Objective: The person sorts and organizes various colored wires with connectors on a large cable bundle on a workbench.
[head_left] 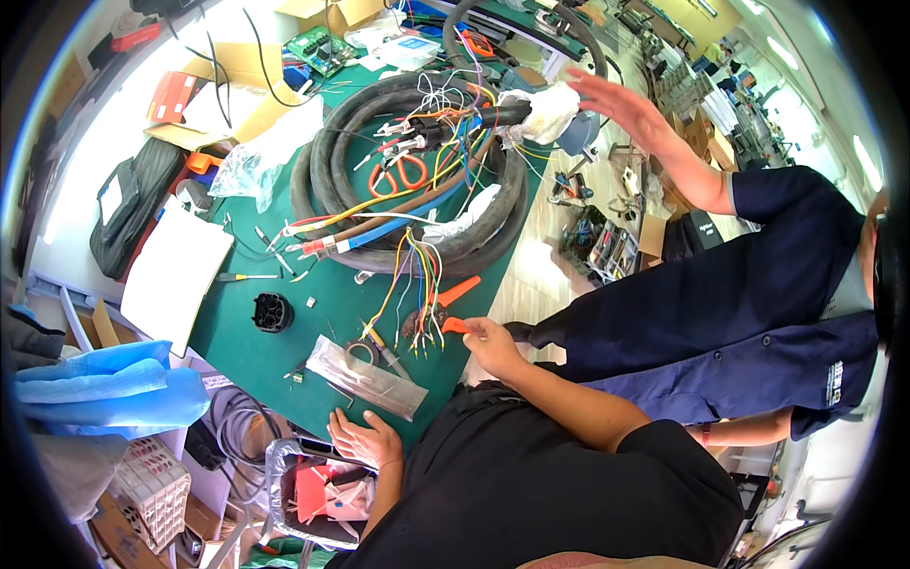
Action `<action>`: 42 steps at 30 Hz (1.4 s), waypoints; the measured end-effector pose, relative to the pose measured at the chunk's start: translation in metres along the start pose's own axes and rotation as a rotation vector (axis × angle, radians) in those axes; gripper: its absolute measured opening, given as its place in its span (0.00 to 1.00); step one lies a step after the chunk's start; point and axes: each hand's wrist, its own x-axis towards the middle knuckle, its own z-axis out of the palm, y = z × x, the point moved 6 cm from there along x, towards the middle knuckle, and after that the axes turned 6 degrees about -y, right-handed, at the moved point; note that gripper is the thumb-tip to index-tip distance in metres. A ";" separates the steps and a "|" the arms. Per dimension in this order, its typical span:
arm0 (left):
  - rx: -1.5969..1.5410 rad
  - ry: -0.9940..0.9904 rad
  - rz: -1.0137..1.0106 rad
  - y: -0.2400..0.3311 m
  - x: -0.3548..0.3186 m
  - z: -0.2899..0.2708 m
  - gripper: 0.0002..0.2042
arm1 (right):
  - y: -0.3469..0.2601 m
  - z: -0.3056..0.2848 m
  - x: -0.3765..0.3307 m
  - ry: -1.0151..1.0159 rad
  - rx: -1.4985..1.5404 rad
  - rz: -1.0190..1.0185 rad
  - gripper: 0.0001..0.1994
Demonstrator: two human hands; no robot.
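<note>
right hand (488, 339) pinching orange wire cutters (453, 308) | left hand (365, 441) spread flat on desk (246, 356) | cable (417, 171) sheath stripped, coloured wires (412, 284) fanned loose, unterminated

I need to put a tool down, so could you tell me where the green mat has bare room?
The green mat is bare around the black plug, between the white sheet and the plastic bag. It is crowded under the coiled hose and the coloured wires by the right hand.
</note>
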 end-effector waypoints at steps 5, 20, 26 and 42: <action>0.018 0.007 0.011 0.003 0.000 -0.001 0.26 | -0.001 -0.002 -0.003 0.011 0.018 0.027 0.18; 0.043 0.015 0.012 0.005 -0.001 0.001 0.27 | 0.020 -0.012 0.000 0.054 0.072 -0.014 0.19; 0.078 0.012 0.024 0.009 0.000 0.002 0.26 | 0.021 -0.021 0.000 0.061 0.088 0.002 0.20; 0.085 -0.009 0.000 0.010 0.003 0.004 0.27 | 0.024 -0.030 0.003 0.066 0.192 0.057 0.20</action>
